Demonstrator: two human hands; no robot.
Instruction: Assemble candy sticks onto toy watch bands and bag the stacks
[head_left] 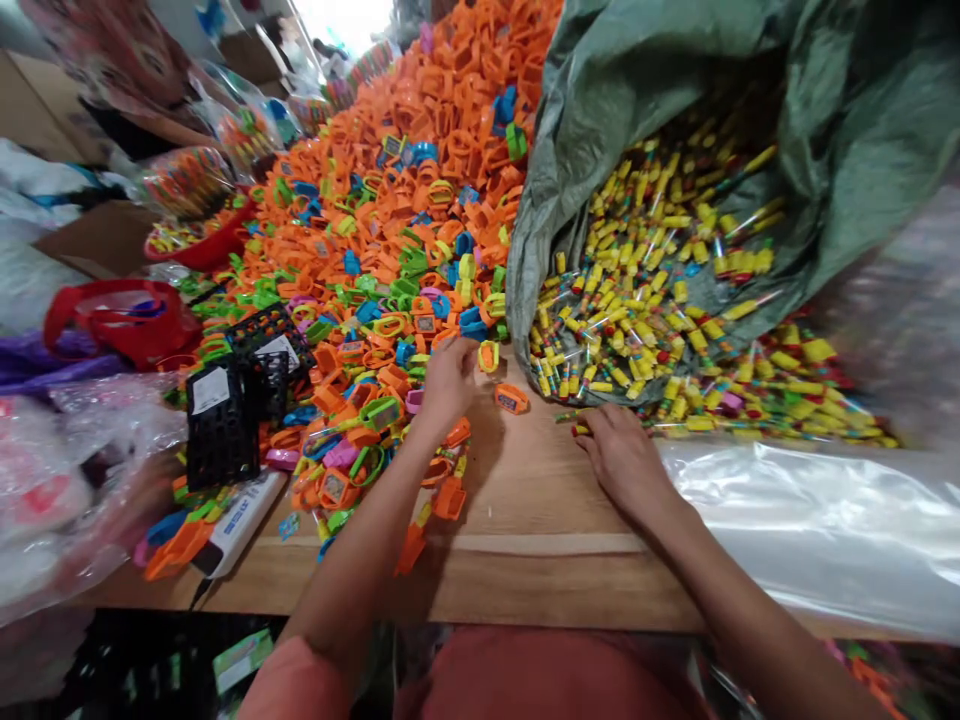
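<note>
My left hand (450,378) is at the near edge of a large heap of orange, green and blue plastic toy pieces (405,220), its fingers closed on a small yellow and orange piece (488,356). An orange piece (511,399) lies on the wooden table (540,500) between my hands. My right hand (621,452) rests low over the table, with its fingertips at a small yellow-and-red tube. More such tubes (622,330) spill from the mouth of a green sack (592,90) just beyond it.
Clear plastic film (810,530) covers the right front of the table. On the left are black trays (223,425), a white box (244,520), a red bag (124,320) and a red basin (206,250). A person (112,60) is at the back left.
</note>
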